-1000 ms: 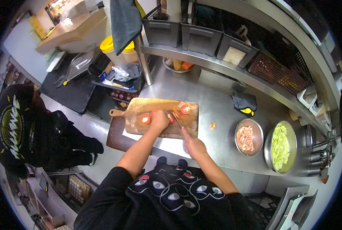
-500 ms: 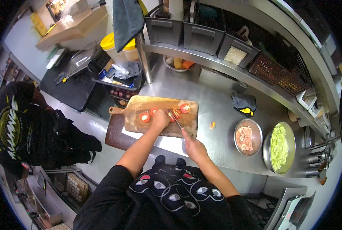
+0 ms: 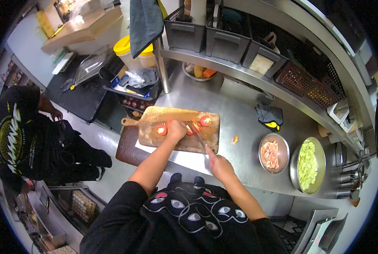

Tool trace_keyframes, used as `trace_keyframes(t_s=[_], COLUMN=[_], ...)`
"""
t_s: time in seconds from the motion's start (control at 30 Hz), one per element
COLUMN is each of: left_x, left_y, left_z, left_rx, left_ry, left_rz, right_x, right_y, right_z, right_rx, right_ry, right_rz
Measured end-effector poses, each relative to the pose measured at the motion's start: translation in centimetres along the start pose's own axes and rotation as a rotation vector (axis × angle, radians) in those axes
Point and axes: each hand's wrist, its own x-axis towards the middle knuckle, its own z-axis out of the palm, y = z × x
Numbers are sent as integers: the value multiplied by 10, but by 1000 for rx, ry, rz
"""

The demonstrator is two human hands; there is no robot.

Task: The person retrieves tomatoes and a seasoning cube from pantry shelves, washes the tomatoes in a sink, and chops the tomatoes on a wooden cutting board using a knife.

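My right hand [image 3: 220, 166] is wrapped round the handle of a knife [image 3: 201, 139], whose blade points up and left over the wooden cutting board [image 3: 155, 116]. My left hand [image 3: 176, 130] is closed, fingertips down against a piece of tomato [image 3: 189, 130] just left of the blade; its fingers partly hide what they hold. A cut tomato half [image 3: 205, 120] lies face up to the right, and another tomato half [image 3: 161, 130] lies left of my left hand. Small tomato slices [image 3: 196, 125] sit by the blade tip.
A bowl of pale pink meat pieces [image 3: 270, 154] and a larger bowl of chopped green vegetable [image 3: 308, 165] stand at right. Dark gloves [image 3: 270, 117] and a small scrap [image 3: 235, 139] lie on the steel counter. Bins [image 3: 228, 40] line the shelf. A person [image 3: 32, 135] stands at left.
The knife and my right hand have shifted slightly right and down. My left hand stays at the tomato, nearly unmoved. The other person's hand now shows.
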Motion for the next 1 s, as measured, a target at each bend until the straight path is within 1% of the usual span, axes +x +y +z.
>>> trace_keyframes(t_s=[0.2,0.3,0.4,0.5,0.6,0.7,0.8,0.9,0.93,0.97,1.0], left_x=[5,6,5,4,3,-2,2,15,5,-15,-26], left_y=[1,-1,-4,1,3,1,-8,-36,-17,21,43], left_z=[-1,-1,3,2,0,-1,6,20,2,-34,-54], left_rx=[11,11,59,131,115,58,-6,-168,-58,53,164], left_ry=[-63,-66,40,72,32,58,50,-107,-184,-261,-340], left_rz=[-32,-40,31,42,21,54,43,-24,59,142,225], right_x=[7,7,20,32,36,18,4,1,0,-1,-3], right_y=[-5,-9,-1,-11,-5,2,4,-2,-2,0,4], right_z=[1,0,23,24,34,28,9,-6,-11,-15,-17], right_rx=[-16,-29,20,60,65,92,132,205,223,243,261], right_ry=[-7,-44,24,-35,8,-61,-98,-41,5,51,97], right_rz=[-38,-16,-48,19,-13,38,43,78,50,22,-4])
